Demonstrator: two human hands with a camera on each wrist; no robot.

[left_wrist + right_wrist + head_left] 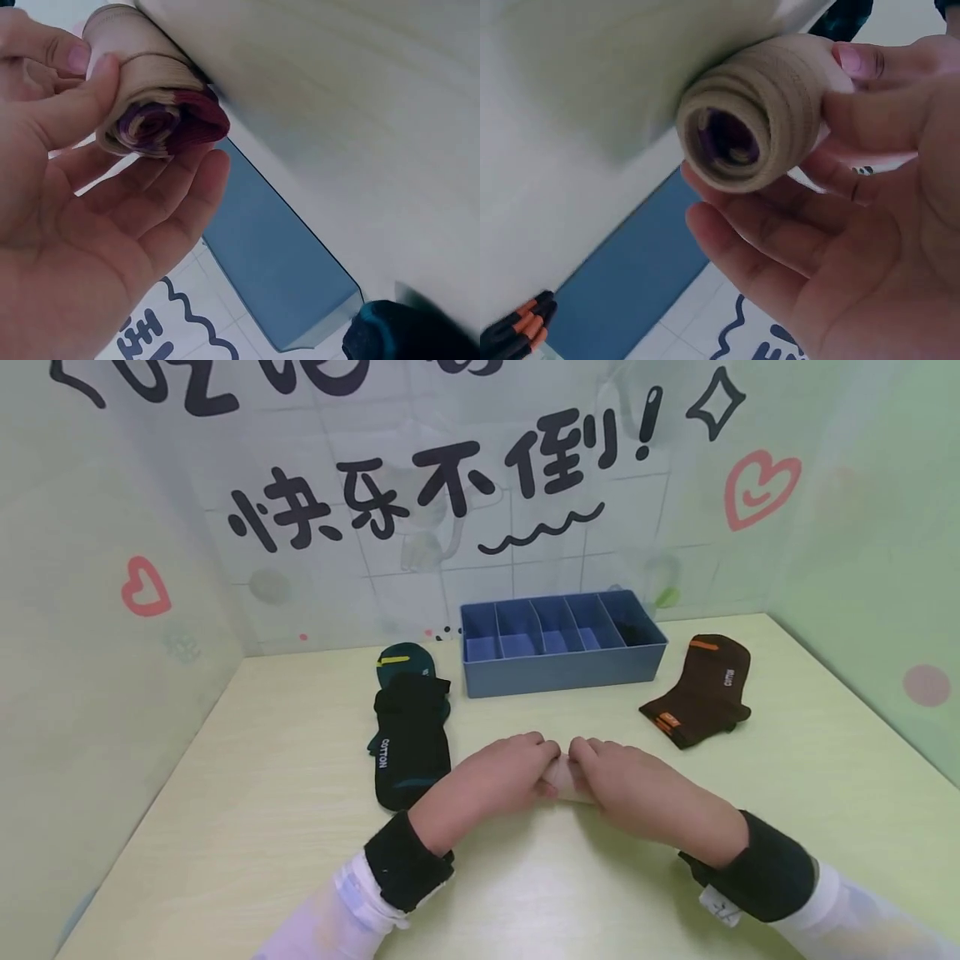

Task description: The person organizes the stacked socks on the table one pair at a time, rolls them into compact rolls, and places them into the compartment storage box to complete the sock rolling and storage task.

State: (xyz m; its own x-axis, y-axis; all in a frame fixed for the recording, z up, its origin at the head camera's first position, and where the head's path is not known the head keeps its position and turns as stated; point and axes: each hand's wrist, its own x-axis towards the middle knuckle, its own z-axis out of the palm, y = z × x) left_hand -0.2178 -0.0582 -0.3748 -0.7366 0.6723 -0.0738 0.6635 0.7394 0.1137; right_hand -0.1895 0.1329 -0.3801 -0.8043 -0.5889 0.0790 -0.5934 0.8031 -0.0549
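Head view: both hands grip a tightly rolled beige sock.

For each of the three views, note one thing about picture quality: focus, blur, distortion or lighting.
Head view: even, soft lighting, faint shadows under the hands; the table edges splay outward from wide-angle distortion. Left wrist view: the rolled sock and left hand are fairly sharp, the blue organizer box behind is soft. Right wrist view: the roll's end is clear in the right hand; the tabletop is a blurred blank.
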